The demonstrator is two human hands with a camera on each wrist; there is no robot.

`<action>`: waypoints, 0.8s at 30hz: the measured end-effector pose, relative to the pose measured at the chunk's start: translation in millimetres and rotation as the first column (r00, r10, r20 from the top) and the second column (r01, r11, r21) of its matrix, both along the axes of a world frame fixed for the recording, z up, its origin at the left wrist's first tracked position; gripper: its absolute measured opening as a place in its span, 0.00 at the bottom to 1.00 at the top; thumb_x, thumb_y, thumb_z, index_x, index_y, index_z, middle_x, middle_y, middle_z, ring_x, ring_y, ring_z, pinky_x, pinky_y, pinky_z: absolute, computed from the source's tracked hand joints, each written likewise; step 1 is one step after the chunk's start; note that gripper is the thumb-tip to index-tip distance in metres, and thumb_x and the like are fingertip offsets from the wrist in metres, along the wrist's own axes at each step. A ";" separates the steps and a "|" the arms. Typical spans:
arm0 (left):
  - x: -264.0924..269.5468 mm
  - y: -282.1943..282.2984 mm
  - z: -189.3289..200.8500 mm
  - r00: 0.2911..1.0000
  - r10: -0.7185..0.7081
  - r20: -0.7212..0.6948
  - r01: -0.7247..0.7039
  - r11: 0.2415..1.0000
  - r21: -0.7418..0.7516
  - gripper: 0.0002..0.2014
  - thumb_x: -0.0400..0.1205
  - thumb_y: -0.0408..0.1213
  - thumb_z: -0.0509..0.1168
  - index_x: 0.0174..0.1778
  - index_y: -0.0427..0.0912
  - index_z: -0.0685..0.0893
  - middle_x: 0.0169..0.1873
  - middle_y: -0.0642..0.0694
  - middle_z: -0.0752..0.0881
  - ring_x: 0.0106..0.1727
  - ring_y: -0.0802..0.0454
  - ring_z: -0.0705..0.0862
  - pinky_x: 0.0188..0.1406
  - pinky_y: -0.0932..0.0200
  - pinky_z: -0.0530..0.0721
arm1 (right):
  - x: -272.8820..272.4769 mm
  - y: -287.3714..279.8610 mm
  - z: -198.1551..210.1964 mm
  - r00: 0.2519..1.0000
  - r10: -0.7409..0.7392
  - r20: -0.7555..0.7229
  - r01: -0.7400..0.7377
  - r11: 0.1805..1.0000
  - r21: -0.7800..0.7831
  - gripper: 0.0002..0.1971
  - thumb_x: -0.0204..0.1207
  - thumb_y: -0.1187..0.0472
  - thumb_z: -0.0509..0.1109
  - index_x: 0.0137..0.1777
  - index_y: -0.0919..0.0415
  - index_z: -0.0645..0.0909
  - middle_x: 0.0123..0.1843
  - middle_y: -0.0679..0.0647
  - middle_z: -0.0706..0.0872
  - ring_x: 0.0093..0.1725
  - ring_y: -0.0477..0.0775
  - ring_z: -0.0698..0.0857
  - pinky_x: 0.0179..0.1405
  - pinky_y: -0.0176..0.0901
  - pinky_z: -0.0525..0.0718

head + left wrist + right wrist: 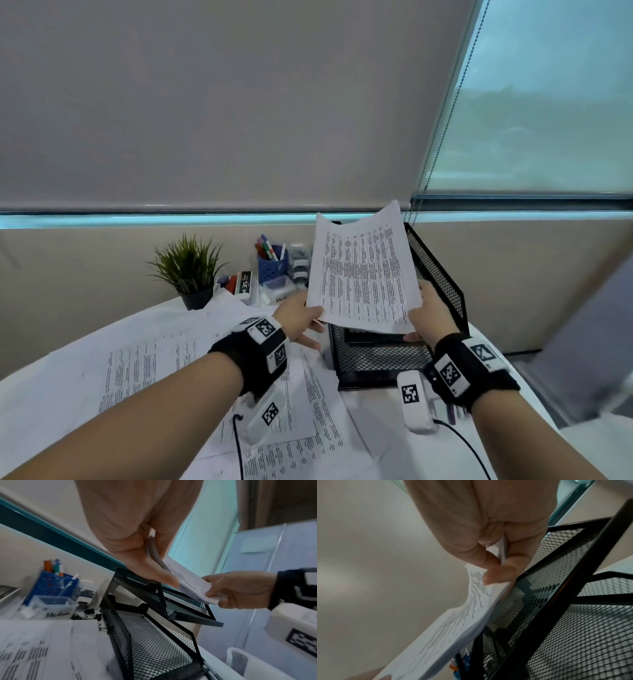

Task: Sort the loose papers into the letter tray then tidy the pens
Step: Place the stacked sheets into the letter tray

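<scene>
1. Letter tray (383, 363) stands on the table (41, 387).
2. Left of the tray: loose papers (191, 370).
3. Behind-left of the tray: pen cup (272, 267); farther left, plant (190, 270).

The right hand (488, 534) pinches a sheaf of printed papers (453, 626) at its near corner, thumb on top and fingers (501, 573) curled beneath. The sheaf runs just beside the black mesh letter tray (565, 615), along its left wall.

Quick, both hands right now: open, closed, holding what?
Left hand: closed, pinching the lower left corner of the paper stack.
Right hand: closed, pinching the stack's lower right corner, above the tray.
</scene>
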State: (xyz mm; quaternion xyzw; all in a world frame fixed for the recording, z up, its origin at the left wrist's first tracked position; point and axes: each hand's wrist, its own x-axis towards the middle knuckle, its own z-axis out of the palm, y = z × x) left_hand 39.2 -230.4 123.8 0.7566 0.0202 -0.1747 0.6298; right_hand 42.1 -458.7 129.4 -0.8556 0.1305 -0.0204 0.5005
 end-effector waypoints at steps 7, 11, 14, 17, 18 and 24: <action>16.3 -33.1 -6.3 0.971 -0.063 0.232 0.016 0.980 0.200 0.35 0.78 0.27 0.65 0.78 0.53 0.60 0.39 0.44 0.82 0.36 0.45 0.87 0.35 0.54 0.89 | 24.3 -42.1 -13.2 0.988 -0.149 0.037 0.153 0.976 -0.158 0.20 0.75 0.76 0.53 0.64 0.62 0.73 0.52 0.58 0.82 0.46 0.65 0.82 0.45 0.58 0.84; 19.4 -50.3 -13.1 0.957 -0.144 0.250 0.054 0.941 0.333 0.21 0.80 0.31 0.65 0.70 0.40 0.76 0.33 0.45 0.83 0.34 0.49 0.88 0.43 0.53 0.90 | 34.7 -54.6 -24.1 0.986 -0.167 0.026 0.168 0.950 -0.264 0.15 0.74 0.77 0.54 0.55 0.65 0.76 0.47 0.62 0.82 0.42 0.63 0.81 0.39 0.55 0.83; 21.3 -56.0 -18.3 0.961 -0.170 0.220 0.061 0.901 0.429 0.14 0.79 0.33 0.65 0.61 0.36 0.82 0.43 0.38 0.90 0.38 0.46 0.90 0.49 0.51 0.89 | 40.2 -58.6 -36.7 0.981 -0.193 -0.001 0.182 0.928 -0.326 0.12 0.72 0.76 0.55 0.47 0.62 0.74 0.46 0.64 0.83 0.42 0.64 0.81 0.43 0.58 0.86; 23.3 -56.9 -23.2 0.971 -0.195 0.141 0.104 0.868 0.485 0.04 0.80 0.30 0.63 0.43 0.41 0.83 0.40 0.36 0.86 0.34 0.44 0.86 0.45 0.49 0.89 | 42.4 -60.3 -45.2 0.975 -0.218 -0.033 0.192 0.914 -0.356 0.12 0.72 0.75 0.57 0.50 0.63 0.77 0.45 0.62 0.83 0.46 0.66 0.84 0.44 0.56 0.86; 25.7 -56.8 -27.1 0.967 -0.222 0.126 0.126 0.845 0.520 0.08 0.80 0.29 0.62 0.36 0.43 0.80 0.38 0.36 0.82 0.34 0.44 0.83 0.43 0.50 0.88 | 43.1 -61.3 -46.7 0.973 -0.226 -0.039 0.197 0.912 -0.360 0.13 0.72 0.75 0.58 0.52 0.65 0.78 0.46 0.63 0.83 0.47 0.67 0.85 0.44 0.53 0.84; 23.3 -48.8 -32.8 0.892 -0.416 0.178 0.151 0.644 0.750 0.16 0.84 0.43 0.57 0.62 0.45 0.84 0.63 0.49 0.84 0.62 0.48 0.82 0.60 0.58 0.80 | 43.8 -58.0 -46.1 0.964 -0.258 -0.070 0.189 0.843 -0.505 0.14 0.74 0.74 0.62 0.60 0.71 0.73 0.55 0.70 0.83 0.55 0.68 0.83 0.47 0.48 0.78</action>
